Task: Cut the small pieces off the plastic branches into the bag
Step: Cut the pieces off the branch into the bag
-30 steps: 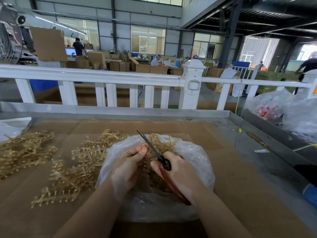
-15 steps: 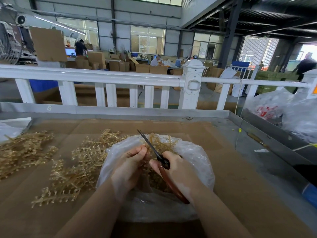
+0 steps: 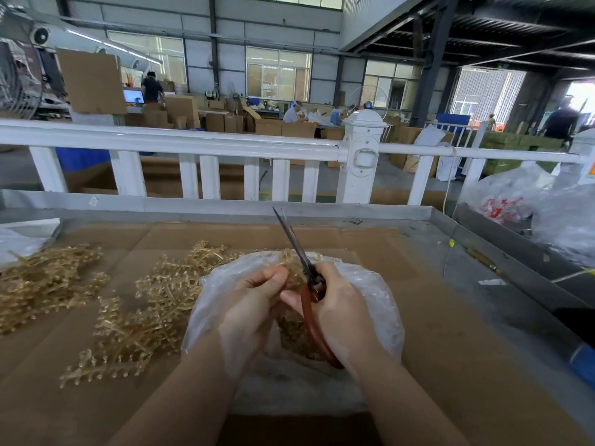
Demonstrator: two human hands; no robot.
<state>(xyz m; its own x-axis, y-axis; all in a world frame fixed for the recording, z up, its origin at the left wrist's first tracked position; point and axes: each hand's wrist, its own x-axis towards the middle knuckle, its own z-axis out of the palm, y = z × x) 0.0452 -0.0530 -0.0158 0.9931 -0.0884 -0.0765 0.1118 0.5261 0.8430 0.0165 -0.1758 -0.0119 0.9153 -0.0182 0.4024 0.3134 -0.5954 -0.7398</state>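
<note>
Now the left hand (image 3: 257, 294) pinches a plastic branch (image 3: 289, 268) over the bag (image 3: 376, 294) at centre frame, just left of the scissors (image 3: 297, 249) gripped by the right hand (image 3: 338, 304), blades pointing up-frame.

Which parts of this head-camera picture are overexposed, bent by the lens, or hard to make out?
Head view: the doorway at far right is blown out to white; the wide lens bows the white railing; the clear bag hazes what lies inside it; the scissors blades look slightly blurred; the background workers are too small for detail.
</note>
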